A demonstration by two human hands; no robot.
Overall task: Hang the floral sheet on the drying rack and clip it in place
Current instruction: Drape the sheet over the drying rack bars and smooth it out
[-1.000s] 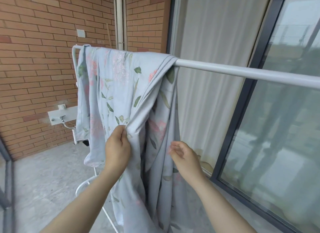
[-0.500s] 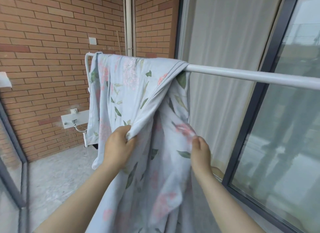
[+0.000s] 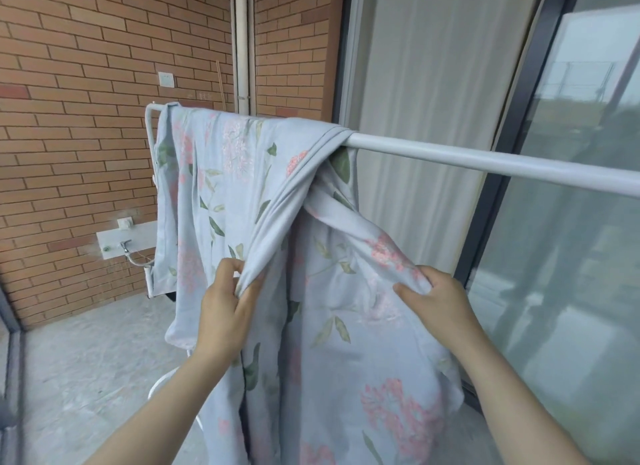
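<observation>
A brick wall [image 3: 86, 118] is filling the left of the view, and a glass door [image 3: 571, 256] with a white curtain [image 3: 433, 83] beside it is taking up the right. The sheet [image 3: 225, 187] is hanging over the rack [image 3: 485, 159] — bunched toward the rail's far left end, with the right stretch of rail showing bare and the folds trailing down toward the floor [image 3: 86, 360]. The left hand [image 3: 225, 312] is gripping a gathered plain edge of the sheet, fingers curled round the fold. The right hand [image 3: 440, 298] is pinching a flowered part between thumb and fingers, holding it out to the right — the cloth is stretching between both hands. A small tap [image 3: 125, 248] is sticking out of the wall, low, just left of the sheet.
</observation>
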